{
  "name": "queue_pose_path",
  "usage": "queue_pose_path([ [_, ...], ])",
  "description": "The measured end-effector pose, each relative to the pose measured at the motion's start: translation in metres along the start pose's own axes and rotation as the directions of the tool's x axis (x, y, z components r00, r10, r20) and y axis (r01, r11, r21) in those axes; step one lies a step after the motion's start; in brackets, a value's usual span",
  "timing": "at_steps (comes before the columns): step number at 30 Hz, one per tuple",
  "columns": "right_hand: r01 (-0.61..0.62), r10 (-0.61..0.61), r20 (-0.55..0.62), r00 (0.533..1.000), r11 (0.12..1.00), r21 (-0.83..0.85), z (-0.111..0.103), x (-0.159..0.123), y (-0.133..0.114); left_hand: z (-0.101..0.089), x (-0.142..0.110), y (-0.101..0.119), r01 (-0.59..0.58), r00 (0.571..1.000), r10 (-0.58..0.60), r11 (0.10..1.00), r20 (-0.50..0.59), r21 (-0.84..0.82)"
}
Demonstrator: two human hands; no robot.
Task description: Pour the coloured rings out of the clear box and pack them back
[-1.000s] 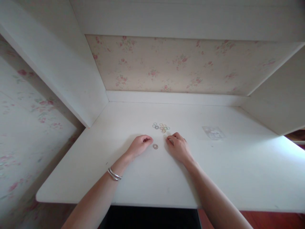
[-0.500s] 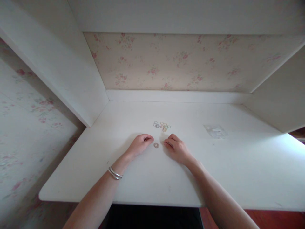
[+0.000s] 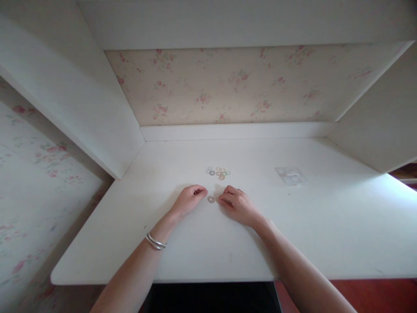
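Between my hands a small stack of thin rings [image 3: 211, 199] lies on the white desk. My left hand [image 3: 190, 198] rests just left of it, thumb and fingertips pinched together; whatever may be between them is too small to make out. On the other side, my right hand [image 3: 237, 203] is closed, its fingertips on a thin ring [image 3: 217, 199] that barely shows at the edge of the stack. Beyond the hands lie several more rings in two clusters, silvery ones [image 3: 210, 171] to the left and gold and greenish ones [image 3: 222, 173] to the right.
A clear plastic bag or case [image 3: 290, 176] lies to the right on the white desk [image 3: 182, 256]. Side panels [image 3: 107, 126] and a low back ledge [image 3: 241, 130] border the desktop, with an overhead panel [image 3: 228, 26] above. Two silver bangles [image 3: 155, 242] circle my left wrist.
My right hand has moved left and slightly down to the small stack, and a ring shows at its fingertips. My left hand stays pinched in place. The camera view has shifted slightly.
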State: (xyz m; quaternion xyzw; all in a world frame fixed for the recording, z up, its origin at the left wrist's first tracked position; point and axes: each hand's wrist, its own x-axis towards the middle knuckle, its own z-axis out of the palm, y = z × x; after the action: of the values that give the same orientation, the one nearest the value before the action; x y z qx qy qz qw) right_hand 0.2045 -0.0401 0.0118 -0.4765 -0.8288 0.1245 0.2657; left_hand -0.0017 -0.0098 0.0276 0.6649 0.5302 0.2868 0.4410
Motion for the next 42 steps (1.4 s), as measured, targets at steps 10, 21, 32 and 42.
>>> queue_pose_path([
  [10,-0.343,0.385,-0.372,0.845,0.923,0.177,-0.006,0.005,0.021,0.013,0.018,0.007,-0.101,0.995,0.103,0.984,-0.005,0.144],
  [21,-0.389,0.447,-0.336,0.829,0.893,0.228,-0.002,0.008,0.031,0.044,0.069,0.029,-0.264,0.959,0.273,0.763,0.075,0.59],
  [32,-0.38,0.437,-0.306,0.846,0.896,0.228,-0.002,0.008,0.033,0.048,0.076,0.023,-0.294,0.949,0.302,0.765,0.084,0.573],
  [42,-0.387,0.441,-0.271,0.856,0.893,0.231,-0.002,0.008,0.032,0.03,0.073,0.013,-0.356,0.916,0.401,0.777,0.027,0.52],
])
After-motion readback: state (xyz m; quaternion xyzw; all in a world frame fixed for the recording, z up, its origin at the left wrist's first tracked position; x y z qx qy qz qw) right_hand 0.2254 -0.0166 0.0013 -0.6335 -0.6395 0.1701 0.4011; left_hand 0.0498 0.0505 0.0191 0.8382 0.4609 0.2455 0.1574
